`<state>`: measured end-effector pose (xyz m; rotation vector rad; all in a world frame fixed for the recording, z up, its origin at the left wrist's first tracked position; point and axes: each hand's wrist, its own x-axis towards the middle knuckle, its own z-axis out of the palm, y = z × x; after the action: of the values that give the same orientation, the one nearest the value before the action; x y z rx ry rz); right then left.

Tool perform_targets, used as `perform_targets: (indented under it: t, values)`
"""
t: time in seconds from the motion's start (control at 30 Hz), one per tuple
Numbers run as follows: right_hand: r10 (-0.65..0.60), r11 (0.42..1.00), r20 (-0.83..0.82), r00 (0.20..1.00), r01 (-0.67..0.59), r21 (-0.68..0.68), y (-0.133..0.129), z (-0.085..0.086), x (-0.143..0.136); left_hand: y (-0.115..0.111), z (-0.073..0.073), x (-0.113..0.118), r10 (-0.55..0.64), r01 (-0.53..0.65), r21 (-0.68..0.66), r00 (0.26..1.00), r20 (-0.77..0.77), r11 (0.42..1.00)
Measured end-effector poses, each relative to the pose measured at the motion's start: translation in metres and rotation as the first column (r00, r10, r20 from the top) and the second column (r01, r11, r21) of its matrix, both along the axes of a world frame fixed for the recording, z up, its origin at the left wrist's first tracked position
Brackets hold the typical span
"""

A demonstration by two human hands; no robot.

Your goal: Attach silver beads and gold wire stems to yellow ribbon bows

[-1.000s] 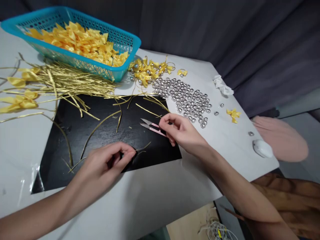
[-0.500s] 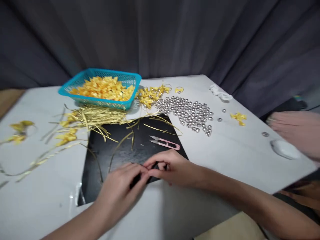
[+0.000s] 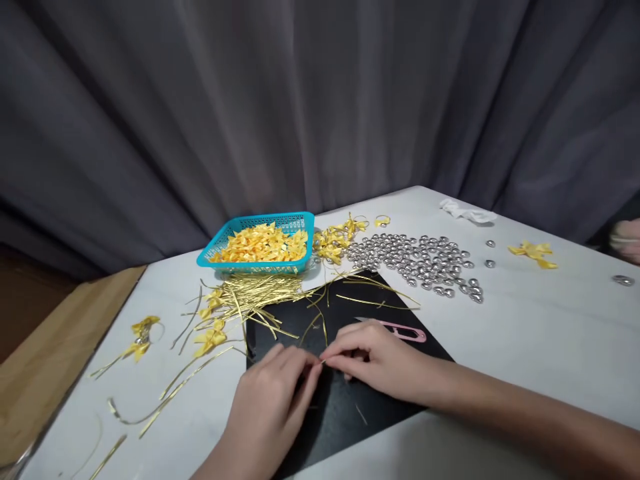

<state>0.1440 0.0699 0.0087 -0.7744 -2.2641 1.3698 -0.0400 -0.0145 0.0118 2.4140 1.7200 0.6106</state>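
my left hand (image 3: 273, 400) and right hand (image 3: 373, 363) meet over the black mat (image 3: 350, 407) | both grips pinched narrow on one gold twist tie (image 3: 321, 361) | pink snips (image 3: 400, 330) just behind | bench (image 3: 525, 347)

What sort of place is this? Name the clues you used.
Probably a home craft table for piecework: a teal basket of yellow bows, a bundle of gold wire ties, loose silver beads, and a grey curtain behind.
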Motion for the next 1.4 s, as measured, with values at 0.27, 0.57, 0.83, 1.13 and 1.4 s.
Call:
perform_targets:
  t: [0.27,0.57,0.83,1.13,1.4]
  values:
    - [0.244,0.944,0.492,0.836,-0.32,0.076,0.046,0.027,-0.006,0.007,-0.037,-0.016,-0.014,0.024,0.141,0.998,-0.068,0.99]
    - [0.083,0.945,0.759,0.646,-0.292,0.146,0.145,0.086,-0.061,0.012,-0.048,-0.015,0.007,0.011,0.22,0.997,-0.082,0.975]
    - [-0.144,0.926,0.597,0.789,-0.105,0.363,0.16,0.053,-0.155,0.016,-0.058,-0.02,0.026,0.013,0.336,0.994,-0.11,0.942]
    - [-0.268,0.873,0.245,0.932,0.128,0.47,0.123,0.054,-0.121,0.021,-0.062,-0.036,-0.001,0.056,0.39,0.99,-0.139,0.919]
    - [0.134,0.978,0.271,0.953,-0.171,0.116,0.019,0.02,-0.025,0.012,-0.05,-0.022,0.079,-0.159,0.307,0.963,0.256,0.938]
